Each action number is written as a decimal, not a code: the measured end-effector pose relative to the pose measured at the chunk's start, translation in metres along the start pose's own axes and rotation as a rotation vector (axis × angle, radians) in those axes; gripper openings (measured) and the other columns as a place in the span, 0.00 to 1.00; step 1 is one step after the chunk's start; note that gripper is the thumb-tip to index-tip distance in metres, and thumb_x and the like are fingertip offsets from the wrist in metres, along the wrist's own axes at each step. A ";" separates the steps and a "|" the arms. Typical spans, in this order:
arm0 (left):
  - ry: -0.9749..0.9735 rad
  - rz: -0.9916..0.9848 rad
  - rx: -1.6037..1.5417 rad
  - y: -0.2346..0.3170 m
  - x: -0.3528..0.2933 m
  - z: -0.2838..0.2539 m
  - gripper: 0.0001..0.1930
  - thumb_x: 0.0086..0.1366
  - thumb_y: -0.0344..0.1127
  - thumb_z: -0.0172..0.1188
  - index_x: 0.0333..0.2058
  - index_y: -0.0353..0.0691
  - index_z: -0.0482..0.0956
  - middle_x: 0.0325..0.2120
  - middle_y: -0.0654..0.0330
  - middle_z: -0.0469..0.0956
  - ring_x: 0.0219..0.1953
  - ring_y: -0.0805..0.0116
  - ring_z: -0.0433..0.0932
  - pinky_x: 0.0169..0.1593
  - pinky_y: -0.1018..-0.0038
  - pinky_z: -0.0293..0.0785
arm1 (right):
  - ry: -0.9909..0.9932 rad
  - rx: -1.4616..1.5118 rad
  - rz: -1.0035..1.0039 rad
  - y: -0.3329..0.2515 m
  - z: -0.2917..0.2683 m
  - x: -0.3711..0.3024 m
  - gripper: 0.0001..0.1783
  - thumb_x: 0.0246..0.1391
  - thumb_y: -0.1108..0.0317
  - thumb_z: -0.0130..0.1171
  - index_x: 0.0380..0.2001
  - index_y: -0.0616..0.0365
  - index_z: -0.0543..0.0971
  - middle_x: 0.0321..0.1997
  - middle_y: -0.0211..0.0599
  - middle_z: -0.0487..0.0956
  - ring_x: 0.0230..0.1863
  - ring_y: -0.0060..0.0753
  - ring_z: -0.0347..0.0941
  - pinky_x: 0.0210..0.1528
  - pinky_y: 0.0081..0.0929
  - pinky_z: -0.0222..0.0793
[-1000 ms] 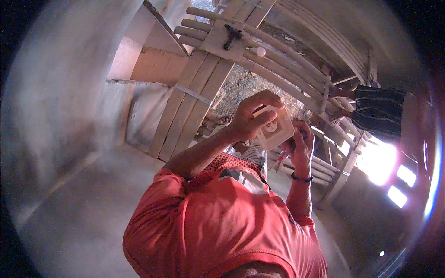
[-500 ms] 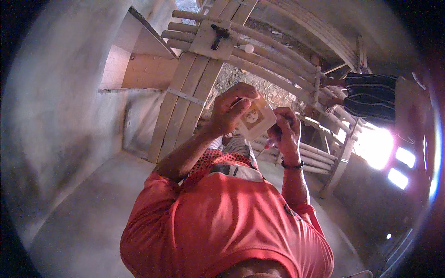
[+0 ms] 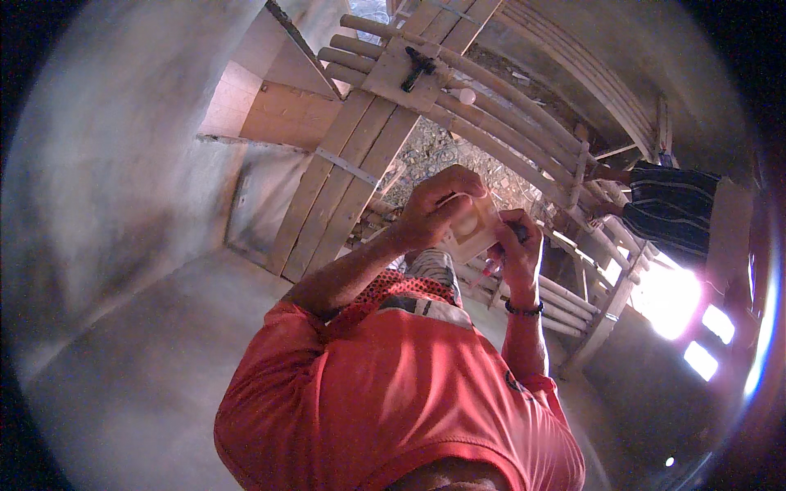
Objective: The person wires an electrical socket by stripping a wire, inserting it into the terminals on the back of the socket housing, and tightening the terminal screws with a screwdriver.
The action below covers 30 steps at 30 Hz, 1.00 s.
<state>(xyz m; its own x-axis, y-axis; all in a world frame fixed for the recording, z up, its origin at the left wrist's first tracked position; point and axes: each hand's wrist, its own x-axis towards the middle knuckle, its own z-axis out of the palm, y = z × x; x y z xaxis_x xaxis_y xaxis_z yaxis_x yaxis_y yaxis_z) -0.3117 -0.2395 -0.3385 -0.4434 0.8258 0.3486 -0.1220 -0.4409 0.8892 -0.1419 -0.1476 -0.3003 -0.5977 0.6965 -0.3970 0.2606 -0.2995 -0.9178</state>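
Observation:
My left hand [image 3: 438, 209] pinches one edge of a square, pale plastic plate [image 3: 471, 241] with a round part in its middle, held up before my chest. At its opposite edge is my right hand [image 3: 520, 245], fingers curled round a slim tool with a reddish, see-through end [image 3: 492, 267]. The tool looks like a small screwdriver; the fingers cover most of it. Something dark shows between the right fingers, too small to name.
Wooden planks [image 3: 340, 176] and round poles [image 3: 516, 123] form a scaffold ahead. On its board [image 3: 385, 82] lies a black tool [image 3: 419, 67], with a white bulb [image 3: 467, 96] beside it. A person in dark striped cloth [image 3: 671, 209] is at the right. A plastered wall [image 3: 123, 164] stands left.
The view has shifted, so the scaffold and both hands sit slightly farther right. The plate is tilted differently, and my right fingers are closer to its edge.

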 end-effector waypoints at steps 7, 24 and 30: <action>0.155 -0.094 -0.065 -0.009 -0.011 0.018 0.14 0.65 0.36 0.52 0.45 0.35 0.73 0.42 0.56 0.73 0.46 0.65 0.73 0.52 0.69 0.68 | 0.007 -0.144 -0.012 0.002 -0.012 0.011 0.07 0.54 0.69 0.58 0.32 0.62 0.76 0.20 0.30 0.75 0.16 0.16 0.67 0.16 0.17 0.63; 0.273 -0.466 -0.420 -0.037 -0.034 -0.072 0.30 0.62 0.43 0.58 0.59 0.36 0.64 0.51 0.57 0.71 0.55 0.66 0.69 0.59 0.67 0.62 | -0.103 -0.162 0.004 0.039 0.054 0.073 0.09 0.54 0.67 0.59 0.32 0.62 0.77 0.20 0.29 0.76 0.17 0.15 0.68 0.18 0.18 0.64; 0.225 -0.617 -0.329 -0.059 -0.034 -0.143 0.29 0.62 0.45 0.58 0.58 0.35 0.65 0.48 0.59 0.73 0.51 0.68 0.71 0.56 0.70 0.65 | -0.063 -0.076 0.084 0.078 0.103 0.106 0.12 0.57 0.63 0.57 0.38 0.60 0.75 0.23 0.29 0.76 0.20 0.16 0.68 0.22 0.18 0.64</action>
<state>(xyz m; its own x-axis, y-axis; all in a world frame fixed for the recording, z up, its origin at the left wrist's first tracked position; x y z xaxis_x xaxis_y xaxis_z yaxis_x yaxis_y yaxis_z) -0.4162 -0.2923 -0.4451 -0.3751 0.8813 -0.2874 -0.6530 -0.0311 0.7567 -0.2629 -0.1646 -0.4138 -0.6168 0.6282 -0.4743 0.3668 -0.3037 -0.8793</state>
